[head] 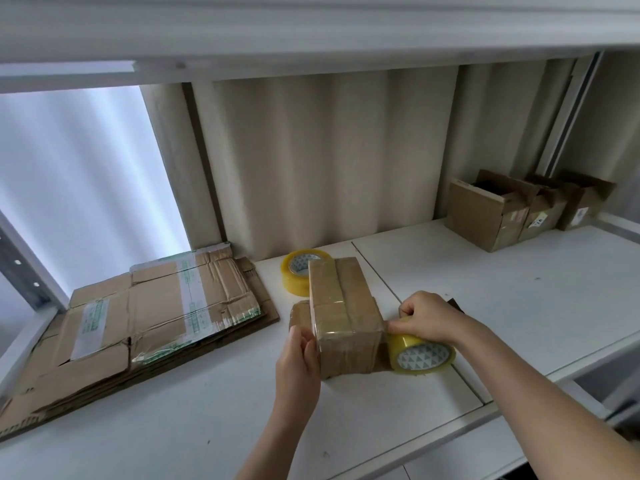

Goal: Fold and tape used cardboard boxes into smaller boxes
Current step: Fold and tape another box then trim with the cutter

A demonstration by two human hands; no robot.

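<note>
On the white tabletop [450, 306], centre: one small brown cardboard box [343, 317], closed, glossy with clear tape bands, standing near the front edge.

Left hand [300, 355] — fingers straight against the box's left face, bracing it.

Right hand [427, 318] — fingers curled, pinching the tape strip at the box's upper right corner; the yellowish roll of clear packing tape [420, 355] hangs just beside the box's right face, under that hand.

Handling note: the step appears to be running tape around the side. Keep the strip taut and level, press it flat from the corner outward, and hold the box steady with the left hand so it does not twist — slack would likely wrinkle.

Also present: second tape roll [299, 275] behind the box; flattened used cardboard stack [138, 327] at left; three open brown boxes [519, 213] far right.
</note>
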